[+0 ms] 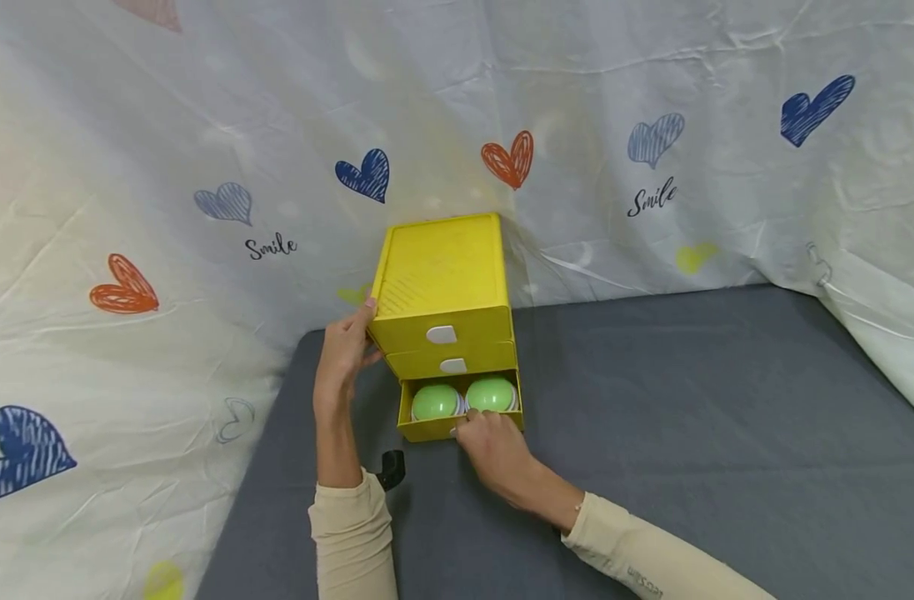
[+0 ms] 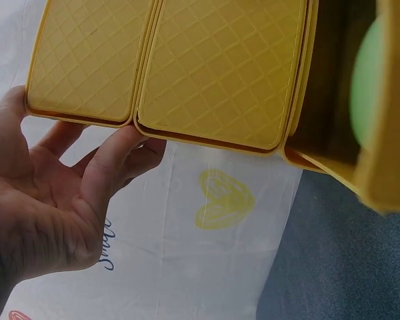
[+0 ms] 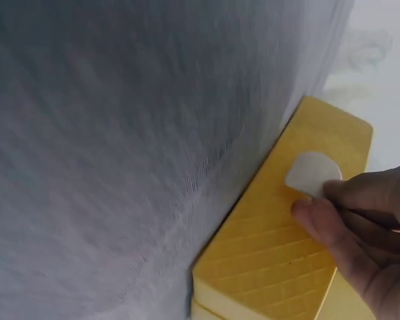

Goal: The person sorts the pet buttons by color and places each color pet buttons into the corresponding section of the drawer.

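Observation:
A yellow three-drawer cabinet stands on the dark grey surface. Its bottom drawer is pulled out and holds two round things, a left one and a right one, each glossy green on top with a whitish edge below. My right hand pinches the white tab handle of that drawer between thumb and finger. On the cabinet's left side, my left hand touches the wall and front edge with its fingers. The left wrist view shows those fingers against the two upper drawers.
White tabs mark the top drawer and middle drawer, both closed. Behind the cabinet hangs a white sheet printed with hearts and "Smile". A black piece sits by the left sleeve. Grey cloth stretches to the right.

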`<state>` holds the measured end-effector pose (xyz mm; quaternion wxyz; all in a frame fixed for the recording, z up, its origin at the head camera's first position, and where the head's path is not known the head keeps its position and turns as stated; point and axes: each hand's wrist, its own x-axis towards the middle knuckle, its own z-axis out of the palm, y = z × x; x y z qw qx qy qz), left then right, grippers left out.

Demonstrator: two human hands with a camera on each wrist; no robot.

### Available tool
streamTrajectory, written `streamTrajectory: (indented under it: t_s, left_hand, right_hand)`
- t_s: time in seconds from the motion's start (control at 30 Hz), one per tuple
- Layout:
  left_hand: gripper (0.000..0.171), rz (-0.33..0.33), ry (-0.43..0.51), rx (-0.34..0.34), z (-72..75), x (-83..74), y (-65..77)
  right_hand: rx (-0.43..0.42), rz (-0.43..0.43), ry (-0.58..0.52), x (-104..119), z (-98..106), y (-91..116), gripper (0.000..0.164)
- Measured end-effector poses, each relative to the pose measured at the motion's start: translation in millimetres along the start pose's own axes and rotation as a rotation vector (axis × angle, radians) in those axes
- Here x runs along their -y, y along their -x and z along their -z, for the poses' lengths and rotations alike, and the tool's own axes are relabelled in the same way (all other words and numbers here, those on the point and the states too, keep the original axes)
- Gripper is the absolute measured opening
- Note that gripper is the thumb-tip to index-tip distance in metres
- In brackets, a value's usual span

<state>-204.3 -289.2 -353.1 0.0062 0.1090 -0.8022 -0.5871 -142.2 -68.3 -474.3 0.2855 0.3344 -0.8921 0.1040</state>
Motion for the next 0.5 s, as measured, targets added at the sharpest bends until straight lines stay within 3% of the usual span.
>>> streamTrajectory:
  t_s: [0.23,0.33,0.5]
  left_hand:
    - [0.079,0.005,-0.002,0.001,-1.4,1.4,-1.1]
    - [0.079,0.005,-0.002,0.001,-1.9,1.7,-0.9]
    - [0.079,0.001,0.017,-0.023,-2.6,3.7,0.5]
  right_hand:
    - [0.029,-0.069,-0.086,-21,-17,-27,0.032]
    - [0.004,-0.094,-0.122,-27,-24,-34,0.032]
    - [-0.030,-0.062,-0.162,-34,-29,-36,0.026]
